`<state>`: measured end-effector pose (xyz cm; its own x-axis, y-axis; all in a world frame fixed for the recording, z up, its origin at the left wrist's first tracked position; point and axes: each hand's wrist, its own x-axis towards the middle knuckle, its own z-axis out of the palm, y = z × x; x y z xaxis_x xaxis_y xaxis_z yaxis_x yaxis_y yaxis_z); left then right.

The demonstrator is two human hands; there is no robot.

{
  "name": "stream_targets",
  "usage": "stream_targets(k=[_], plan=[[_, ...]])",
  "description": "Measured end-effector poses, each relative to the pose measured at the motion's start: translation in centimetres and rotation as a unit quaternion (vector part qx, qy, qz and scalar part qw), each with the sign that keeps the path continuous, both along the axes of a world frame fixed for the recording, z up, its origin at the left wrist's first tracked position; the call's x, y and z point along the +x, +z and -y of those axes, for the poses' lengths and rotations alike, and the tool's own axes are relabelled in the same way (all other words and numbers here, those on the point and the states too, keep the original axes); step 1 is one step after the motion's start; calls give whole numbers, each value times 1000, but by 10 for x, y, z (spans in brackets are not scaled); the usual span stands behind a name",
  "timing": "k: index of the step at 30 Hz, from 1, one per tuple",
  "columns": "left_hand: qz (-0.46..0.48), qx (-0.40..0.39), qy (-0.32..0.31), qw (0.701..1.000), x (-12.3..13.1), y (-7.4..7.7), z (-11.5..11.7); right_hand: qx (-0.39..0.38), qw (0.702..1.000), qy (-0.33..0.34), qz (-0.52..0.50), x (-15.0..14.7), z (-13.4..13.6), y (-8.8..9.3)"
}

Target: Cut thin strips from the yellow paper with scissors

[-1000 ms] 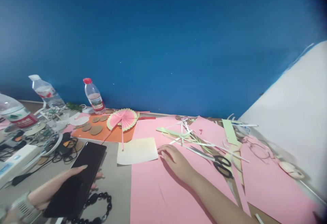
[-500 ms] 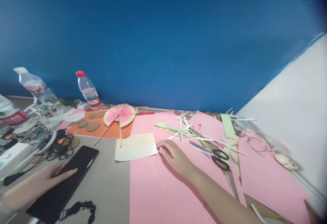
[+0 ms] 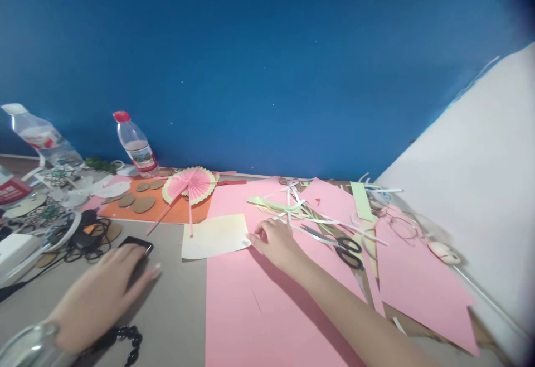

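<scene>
My left hand [image 3: 100, 294] lies flat, fingers stretched out, on top of a black phone [image 3: 137, 242] that rests on the grey table; only the phone's far end shows. My right hand [image 3: 278, 240] rests on a large pink paper sheet [image 3: 267, 311], its fingertips touching the right edge of a pale yellow paper square [image 3: 213, 235]. The fingers are slightly curled and hold nothing. Black-handled scissors [image 3: 345, 249] lie just right of that hand among thin paper strips [image 3: 292, 205].
A pink and yellow paper fan [image 3: 190, 186] lies on an orange sheet [image 3: 167, 211] with brown cardboard discs. Water bottles [image 3: 134, 144] stand at the back left by cables [image 3: 87, 238]. A black bead chain [image 3: 127, 342] lies near my left wrist. Blue wall behind.
My left hand set the phone down on the table and now lies flat over it. My right hand slid left to the yellow square's edge. The view shifted.
</scene>
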<state>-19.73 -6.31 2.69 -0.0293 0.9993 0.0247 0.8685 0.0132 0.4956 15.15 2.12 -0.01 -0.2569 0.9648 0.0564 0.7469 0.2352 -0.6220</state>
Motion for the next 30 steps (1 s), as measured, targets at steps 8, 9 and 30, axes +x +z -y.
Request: stream_targets(k=[8, 9, 30], plan=[[-92, 35, -132, 986, 56, -32, 1, -16, 999, 22, -18, -22, -2, 1], [-98, 33, -125, 987, 50, -37, 1, -21, 999, 22, -30, -15, 0, 4], [390, 14, -35, 920, 170, 10, -94, -12, 970, -77, -231, 48, 11, 41]])
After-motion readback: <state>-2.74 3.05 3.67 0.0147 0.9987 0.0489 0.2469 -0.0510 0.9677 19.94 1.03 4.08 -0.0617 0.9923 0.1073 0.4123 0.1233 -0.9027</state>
